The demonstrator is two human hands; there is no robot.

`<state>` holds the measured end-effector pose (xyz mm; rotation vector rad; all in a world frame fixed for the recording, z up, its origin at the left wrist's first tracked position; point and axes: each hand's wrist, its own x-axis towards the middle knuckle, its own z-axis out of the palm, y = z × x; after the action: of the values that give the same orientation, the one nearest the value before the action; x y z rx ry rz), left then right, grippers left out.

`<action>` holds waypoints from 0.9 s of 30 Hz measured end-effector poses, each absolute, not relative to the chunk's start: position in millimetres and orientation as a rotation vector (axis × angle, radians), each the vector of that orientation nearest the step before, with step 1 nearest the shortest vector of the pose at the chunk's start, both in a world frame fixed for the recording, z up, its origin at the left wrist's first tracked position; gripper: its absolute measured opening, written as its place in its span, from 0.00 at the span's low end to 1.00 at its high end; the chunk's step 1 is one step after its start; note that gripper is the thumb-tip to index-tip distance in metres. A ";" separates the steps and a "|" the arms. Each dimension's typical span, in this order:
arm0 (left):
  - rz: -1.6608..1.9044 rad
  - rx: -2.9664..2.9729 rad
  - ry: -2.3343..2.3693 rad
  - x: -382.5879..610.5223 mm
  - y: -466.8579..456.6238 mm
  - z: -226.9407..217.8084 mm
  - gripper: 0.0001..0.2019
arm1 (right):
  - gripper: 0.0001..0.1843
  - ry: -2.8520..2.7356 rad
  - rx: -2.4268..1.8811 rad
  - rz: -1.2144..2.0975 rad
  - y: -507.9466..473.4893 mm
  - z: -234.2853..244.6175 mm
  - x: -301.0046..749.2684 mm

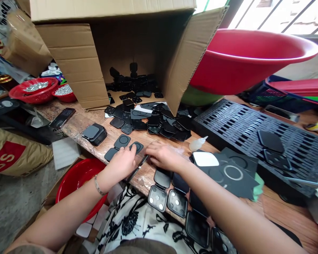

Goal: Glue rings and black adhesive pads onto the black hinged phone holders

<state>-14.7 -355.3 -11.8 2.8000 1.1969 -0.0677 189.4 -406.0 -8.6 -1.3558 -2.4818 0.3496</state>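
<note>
My left hand (123, 160) lies with outstretched fingers over a group of dark square pads (122, 141), some marked with a ring. Close by, the bent fingers of my right hand (161, 155) grip the upper end of a thin black hinged piece (143, 161), seen edge-on between both hands. Its underside is hidden. Below my right forearm, several opened black square cases (157, 198) line the table's front edge, some with round silver discs inside. A neat stack of black square pads (94, 134) stands beyond my left hand.
A cardboard box (71, 60) opens towards me, with a heap of black pieces (159, 121) spilling out. Right of it are a small dropper bottle (198, 143), dark sheets (228, 173), a black slotted tray (233, 120) and a pink basin (243, 70). A phone (63, 118) lies left.
</note>
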 end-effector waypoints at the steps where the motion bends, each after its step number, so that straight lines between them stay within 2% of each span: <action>1: -0.033 2.778 1.195 -16.9 -353.8 -12.7 0.29 | 0.14 -2.428 -1.418 0.399 -404.3 -7.6 189.3; 7: 0.265 2.716 1.102 -31.3 -368.8 -29.4 0.19 | 0.15 -2.386 -1.724 0.463 -402.5 -9.6 177.3; 11: 0.225 2.795 1.085 -24.5 -383.2 -31.5 0.24 | 0.14 -2.404 -1.796 0.420 -407.6 -14.3 172.5; 16: -0.022 2.829 1.123 -4.0 -380.7 -20.2 0.23 | 0.13 -2.369 -1.906 0.349 -414.5 -17.2 178.3; 18: -0.080 2.819 1.158 2.5 -378.1 -17.7 0.26 | 0.13 -2.333 -1.929 0.323 -416.9 -16.9 179.8; 21: -0.061 2.813 1.151 7.9 -374.1 -17.5 0.29 | 0.14 -2.249 -1.986 0.316 -419.3 -15.8 178.9; 27: 0.067 2.727 1.187 2.9 -358.4 -17.2 0.27 | 0.15 -2.078 -2.048 0.317 -413.8 -22.6 169.8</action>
<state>2.9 -358.4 -17.2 2.7271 1.1868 0.0669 169.8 -413.8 -22.6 -2.0477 -2.0782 0.3168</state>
